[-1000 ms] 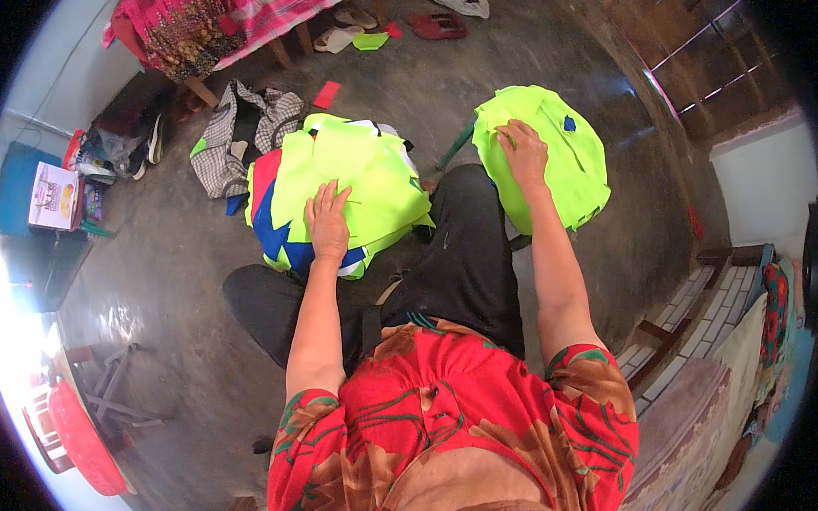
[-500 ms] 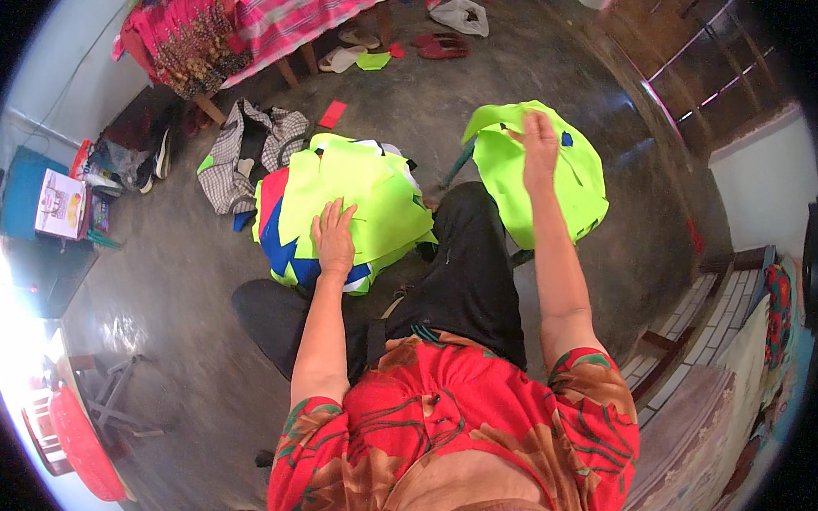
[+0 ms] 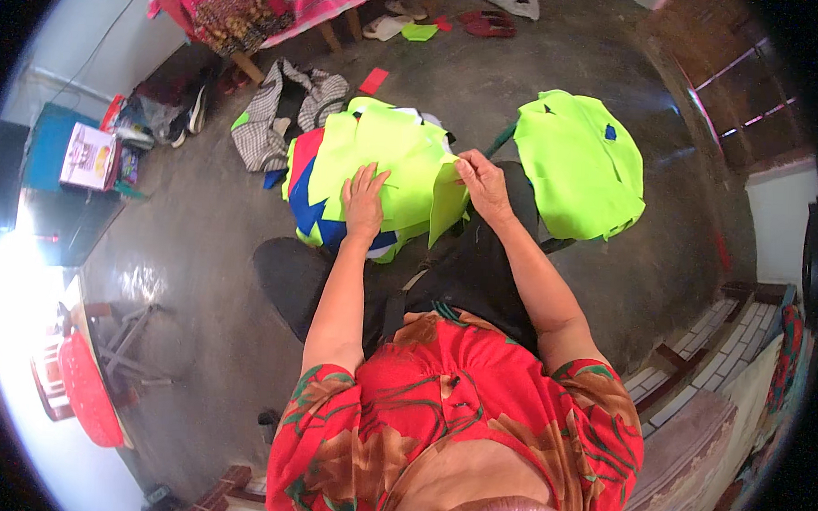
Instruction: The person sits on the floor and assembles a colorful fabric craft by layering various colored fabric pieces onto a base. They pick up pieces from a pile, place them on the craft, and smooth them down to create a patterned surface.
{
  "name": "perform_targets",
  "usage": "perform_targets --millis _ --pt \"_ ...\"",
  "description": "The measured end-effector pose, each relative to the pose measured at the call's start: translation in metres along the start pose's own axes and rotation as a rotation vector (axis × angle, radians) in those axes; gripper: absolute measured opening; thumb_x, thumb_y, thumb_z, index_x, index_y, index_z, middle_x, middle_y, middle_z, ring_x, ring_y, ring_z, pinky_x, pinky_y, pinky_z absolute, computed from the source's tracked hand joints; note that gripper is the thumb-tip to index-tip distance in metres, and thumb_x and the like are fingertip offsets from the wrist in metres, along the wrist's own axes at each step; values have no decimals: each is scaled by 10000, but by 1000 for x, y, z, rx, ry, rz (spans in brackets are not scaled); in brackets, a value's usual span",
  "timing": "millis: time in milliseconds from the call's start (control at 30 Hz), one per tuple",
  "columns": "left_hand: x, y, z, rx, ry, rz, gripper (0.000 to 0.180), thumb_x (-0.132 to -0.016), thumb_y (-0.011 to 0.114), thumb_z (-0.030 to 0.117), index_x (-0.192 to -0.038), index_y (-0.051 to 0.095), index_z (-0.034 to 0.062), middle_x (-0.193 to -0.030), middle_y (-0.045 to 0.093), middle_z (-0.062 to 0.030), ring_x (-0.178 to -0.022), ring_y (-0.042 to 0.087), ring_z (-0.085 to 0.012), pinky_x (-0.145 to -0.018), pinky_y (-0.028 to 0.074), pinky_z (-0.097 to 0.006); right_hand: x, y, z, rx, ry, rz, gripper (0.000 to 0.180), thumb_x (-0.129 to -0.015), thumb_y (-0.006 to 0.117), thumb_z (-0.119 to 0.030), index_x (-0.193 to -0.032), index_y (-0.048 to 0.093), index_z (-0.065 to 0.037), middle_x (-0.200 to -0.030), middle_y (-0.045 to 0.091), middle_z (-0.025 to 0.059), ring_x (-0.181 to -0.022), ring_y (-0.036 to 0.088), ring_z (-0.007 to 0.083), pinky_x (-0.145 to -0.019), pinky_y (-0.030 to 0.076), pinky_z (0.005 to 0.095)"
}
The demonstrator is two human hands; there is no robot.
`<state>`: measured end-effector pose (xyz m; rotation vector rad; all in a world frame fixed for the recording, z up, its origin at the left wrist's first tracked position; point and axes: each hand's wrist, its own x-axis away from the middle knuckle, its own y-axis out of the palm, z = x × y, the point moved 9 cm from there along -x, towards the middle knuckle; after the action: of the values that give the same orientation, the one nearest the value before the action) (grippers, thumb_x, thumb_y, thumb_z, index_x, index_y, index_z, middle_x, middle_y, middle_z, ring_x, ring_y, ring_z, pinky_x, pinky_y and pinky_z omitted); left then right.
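Observation:
A pile of cut cloth pieces (image 3: pixel 390 142), mostly neon yellow-green with blue, red and white ones at its left side, stands in front of my legs. My left hand (image 3: pixel 364 204) lies on top of the pile with its fingers stretched out. At the pile's right edge my right hand (image 3: pixel 486 186) pinches the edge of a neon yellow-green cloth piece (image 3: pixel 448 201), whose near part hangs down. To the right, a second heap of neon yellow-green cloth (image 3: pixel 579 167) rests on a support mostly hidden beneath it; no hand touches it.
A checked grey garment (image 3: pixel 265 129) lies on the floor beyond the pile at left, with a red scrap (image 3: pixel 374 80) nearby. Shoes (image 3: pixel 487 24) and a cloth-covered bed (image 3: pixel 310 4) are at the back. A red chair (image 3: pixel 89 388) stands at left, a boxed item (image 3: pixel 88 157) behind it.
My right hand has left the right-hand heap and moved left to the pile, taking hold of a cloth piece's edge. My left hand stays on the pile. The view has shifted slightly.

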<state>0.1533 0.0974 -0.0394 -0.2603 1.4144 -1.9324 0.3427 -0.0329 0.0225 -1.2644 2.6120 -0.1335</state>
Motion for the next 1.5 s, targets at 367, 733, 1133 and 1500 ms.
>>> perform_targets --millis 367,733,1133,1500 --pt "11 -9 25 944 -390 -180 292 -923 551 281 -1052 646 36 -962 671 -72 -883 622 -161 -798 486 -302 -5 -2 -6 77 -41 43 170 -935 569 -188 -957 591 -20 -734 559 -1 -694 486 50 -629 436 223" --pt "32 29 95 1927 -571 -492 635 -873 499 610 -1203 523 69 -1058 618 -87 -950 618 -198 -783 504 -338 12 45 -9 -98 82 -529 166 -850 677 -173 -901 674 -14 -815 661 -2 -779 579 74 -715 473 254" --pt "38 2 43 1597 -676 -29 305 -911 577 214 -1105 578 -22 -994 612 -39 -888 556 -108 -799 449 -258 7 49 3 -187 184 -510 340 -920 582 -359 -1011 635 -35 -930 656 34 -912 598 129 -807 450 289" --pt "-28 -158 -22 1479 -332 450 275 -924 557 159 -1158 585 15 -1004 648 -40 -851 616 -111 -767 499 -266 3 45 8 -91 184 -451 328 -920 588 -335 -998 644 -21 -873 673 47 -841 594 111 -754 452 273"
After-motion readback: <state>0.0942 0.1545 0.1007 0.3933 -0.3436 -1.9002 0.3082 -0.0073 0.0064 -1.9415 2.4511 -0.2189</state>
